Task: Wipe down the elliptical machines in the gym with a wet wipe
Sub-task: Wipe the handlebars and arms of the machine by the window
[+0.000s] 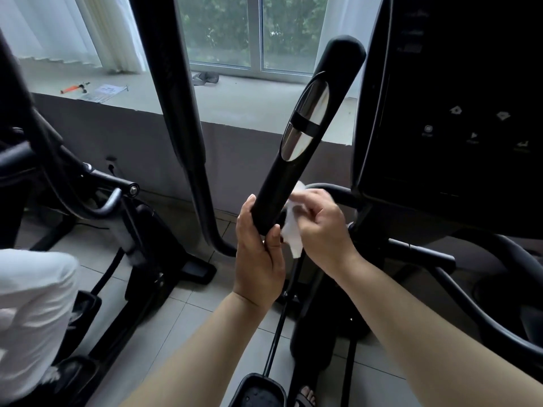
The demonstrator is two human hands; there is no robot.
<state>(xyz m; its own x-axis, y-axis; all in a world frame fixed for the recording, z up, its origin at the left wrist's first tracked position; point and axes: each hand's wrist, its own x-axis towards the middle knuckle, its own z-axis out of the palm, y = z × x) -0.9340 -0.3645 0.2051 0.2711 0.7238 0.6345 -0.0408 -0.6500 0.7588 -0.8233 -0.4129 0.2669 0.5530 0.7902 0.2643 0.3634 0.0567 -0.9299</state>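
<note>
My left hand [258, 257] is curled round the lower end of the black handlebar [276, 186], thumb across its front. My right hand [321, 227] pinches the white wet wipe [291, 233], pressing it against the bar's right side just beside my left thumb. The bar tilts up to the right, with silver sensor plates [307, 121] higher up and the dark console [455, 113] beside it.

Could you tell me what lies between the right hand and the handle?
The head view shows a white wet wipe, pressed to the handle by the right hand.
</note>
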